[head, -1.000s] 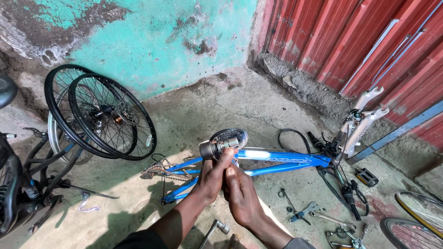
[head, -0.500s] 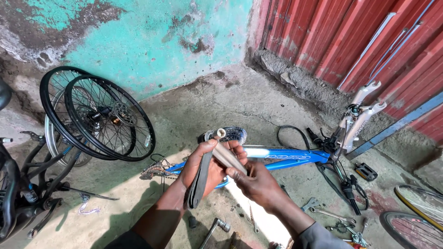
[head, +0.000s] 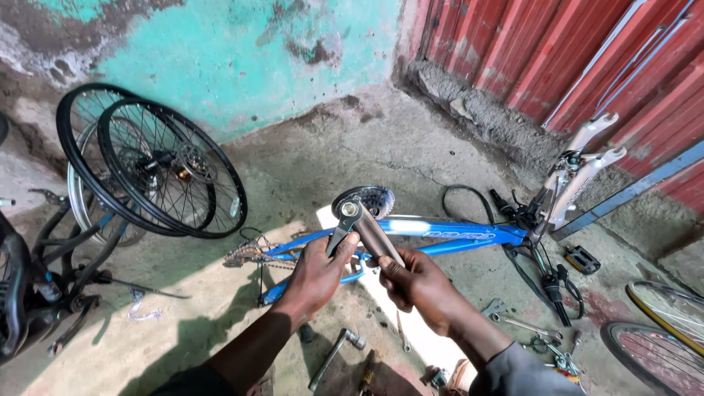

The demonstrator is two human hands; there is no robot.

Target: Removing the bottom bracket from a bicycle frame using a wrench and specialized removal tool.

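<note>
While a second ago both hands pressed low on the frame point(head: 440, 236), the right hand point(head: 418, 282) and left hand point(head: 319, 270) now grip a crank arm point(head: 363, 227) raised above it; beyond, two wheels point(head: 158, 172) lean against the wall.

Both forearms bare, no gloves/rings/watch seen on left hand point(head: 317, 273) or right hand point(head: 419, 282); right arm w/ grey sleeve cuff point(head: 522, 370) pushed up near elbow, left arm w/ dark sleeve edge point(head: 192, 381) at frame bottom.
</note>
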